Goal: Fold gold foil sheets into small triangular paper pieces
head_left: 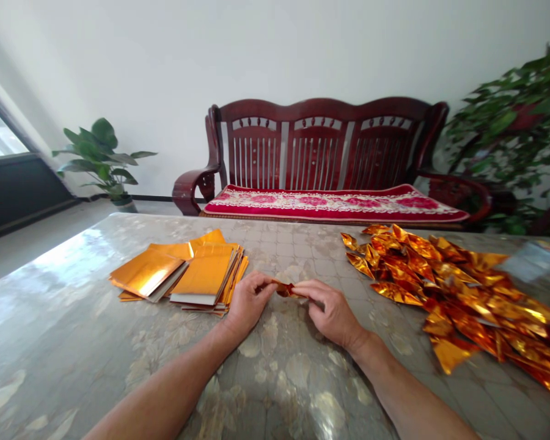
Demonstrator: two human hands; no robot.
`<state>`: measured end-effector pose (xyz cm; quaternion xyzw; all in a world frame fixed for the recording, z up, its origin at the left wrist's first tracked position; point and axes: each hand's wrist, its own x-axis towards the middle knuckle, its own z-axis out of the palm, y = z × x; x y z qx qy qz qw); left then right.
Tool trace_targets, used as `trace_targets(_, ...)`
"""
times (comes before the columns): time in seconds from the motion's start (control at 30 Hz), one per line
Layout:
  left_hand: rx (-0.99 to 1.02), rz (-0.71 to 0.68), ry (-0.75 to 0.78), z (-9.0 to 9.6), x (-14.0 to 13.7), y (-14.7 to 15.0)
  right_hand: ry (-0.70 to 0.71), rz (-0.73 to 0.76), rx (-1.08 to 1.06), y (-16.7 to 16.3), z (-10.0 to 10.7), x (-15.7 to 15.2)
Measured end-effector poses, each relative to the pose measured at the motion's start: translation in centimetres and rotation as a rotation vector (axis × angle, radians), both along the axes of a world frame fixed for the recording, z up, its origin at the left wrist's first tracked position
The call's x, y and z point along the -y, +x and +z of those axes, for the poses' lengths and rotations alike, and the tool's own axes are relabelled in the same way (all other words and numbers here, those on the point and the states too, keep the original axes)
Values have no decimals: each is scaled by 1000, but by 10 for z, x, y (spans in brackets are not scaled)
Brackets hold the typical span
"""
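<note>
A wide, glossy surface point(73, 342) with a pale leaf pattern fills the lower part of the view. Beyond its far edge stands a dark red wooden bench point(321, 146) with a red patterned cushion point(334, 205) on its seat. A leafy green plant point(517, 134) stands to the right of the bench, and a smaller potted plant point(101, 156) to its left. On the surface, right of its middle, lies a large heap of folded gold foil pieces point(458, 293). Left of the middle lies a loose stack of flat gold foil sheets point(183, 272). Between the heap and the stack, just above the middle of the surface, the left hand point(247, 302) and right hand point(332, 311) meet. The fingers of both hands pinch a small gold foil piece point(286, 288) from either end, thumbs and forefingers pressed together on it.
</note>
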<state>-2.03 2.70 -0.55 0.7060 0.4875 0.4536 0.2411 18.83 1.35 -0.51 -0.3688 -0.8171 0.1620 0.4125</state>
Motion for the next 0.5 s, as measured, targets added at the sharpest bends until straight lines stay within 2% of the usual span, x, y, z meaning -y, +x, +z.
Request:
trace_targets(0.2, 114, 14, -102, -9, -5, 0, -23, 15, 1, 0, -1, -3)
trace_targets(0.33, 120, 4, -130, -11, -5, 1, -62, -1, -28, 0, 0, -2)
trace_targets(0.5, 142, -31, -100, -5, 1, 3, 5, -55, -54, 4, 3, 0)
